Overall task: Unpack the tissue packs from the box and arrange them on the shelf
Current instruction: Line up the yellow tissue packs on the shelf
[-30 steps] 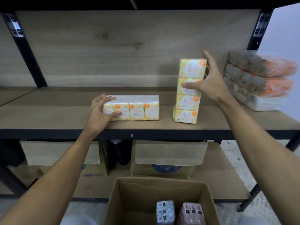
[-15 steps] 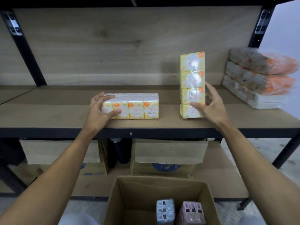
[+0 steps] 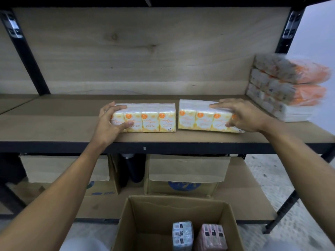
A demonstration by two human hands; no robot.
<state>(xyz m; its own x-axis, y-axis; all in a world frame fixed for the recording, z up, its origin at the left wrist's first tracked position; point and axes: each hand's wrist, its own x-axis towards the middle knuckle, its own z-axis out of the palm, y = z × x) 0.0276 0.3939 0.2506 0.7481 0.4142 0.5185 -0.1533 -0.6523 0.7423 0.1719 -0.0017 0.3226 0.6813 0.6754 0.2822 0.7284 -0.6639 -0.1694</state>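
On-shelf check: two yellow tissue packs, one hand on each

On the brown wooden shelf (image 3: 54,124) with its black metal frame, two long yellow-and-white plastic-wrapped packs lie on their long sides. They sit end to end near the shelf's front edge, with a narrow gap between them.

The left tissue pack (image 3: 150,120) lies square to the shelf edge, and four printed cells show on its front. The left hand (image 3: 108,124) grips its outer end, with the fingers curled over the top and the thumb pressed to the front face.

The right tissue pack (image 3: 197,116) lies slightly askew to the shelf edge. The right hand (image 3: 243,116) holds its outer end, with the fingers laid across the top and the thumb against the front.

At the shelf's right end, against the back panel, stands a blurred stack of orange-and-white wrapped bundles (image 3: 282,87), apart from the right tissue pack.

Below the shelf, on the lower board, stand closed brown cartons (image 3: 186,174).

In front of and beneath the shelf, an open brown cardboard box (image 3: 163,211) holds a blue wrapped pack (image 3: 182,234) and a pink wrapped pack (image 3: 211,236), upright and side by side.
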